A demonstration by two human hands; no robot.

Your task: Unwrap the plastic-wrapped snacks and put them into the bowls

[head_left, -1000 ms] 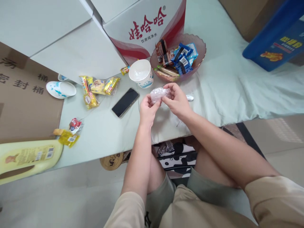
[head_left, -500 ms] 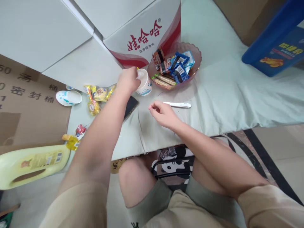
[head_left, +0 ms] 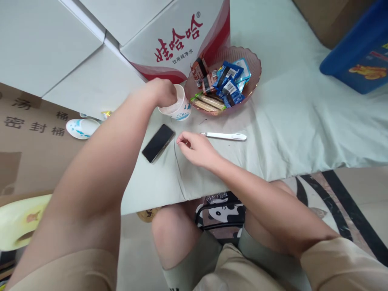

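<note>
Mostly wht cup [head_left: 182, 110] w/ blue print

White cup [head_left: 183, 110] with blue pattern

The cloth-covered tabletop [head_left: 291, 125] supports the bowl [head_left: 256, 76], the cup [head_left: 183, 112] just beside it, the phone [head_left: 158, 143], the white tool [head_left: 227, 136], the printed carton [head_left: 182, 24] and the blue container [head_left: 342, 64].

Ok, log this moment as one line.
left hand: at mouth of paper cup, fingertips hidden | right hand: curled, near white tool | phone: on cloth | pink bowl: holds wrapped snacks
</note>
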